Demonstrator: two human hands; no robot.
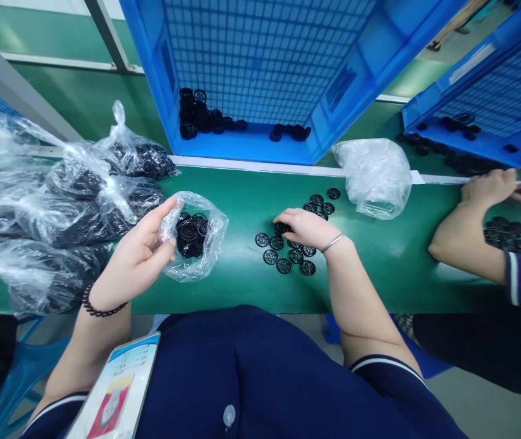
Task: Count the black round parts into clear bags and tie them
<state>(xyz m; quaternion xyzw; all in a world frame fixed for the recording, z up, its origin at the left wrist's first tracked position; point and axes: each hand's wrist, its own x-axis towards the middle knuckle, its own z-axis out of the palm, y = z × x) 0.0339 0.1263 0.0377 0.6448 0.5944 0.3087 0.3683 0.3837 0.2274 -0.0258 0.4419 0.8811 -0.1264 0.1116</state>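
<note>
My left hand (pixel 144 250) pinches the rim of a clear plastic bag (pixel 217 228), which stands open on the green table. Inside the bag lies a pile of round black plastic parts (pixel 190 231), like small spoked wheels. My right hand (pixel 303 230) is right of the bag, its fingers closed over black round parts (pixel 282 228). Several more loose round parts (pixel 284 265) lie flat around and under it, and a few sit just beyond it. How many parts the right fingers hold is hidden.
Tied clear bags of black parts (pixel 59 225) crowd the left. A tilted blue crate (pixel 242 143) with black parts stands behind the table's white edge strip. A bundle of clear bags (pixel 376 174) lies back right. At right, a co-worker's hands (pixel 489 186) are near another blue crate (pixel 479 79).
</note>
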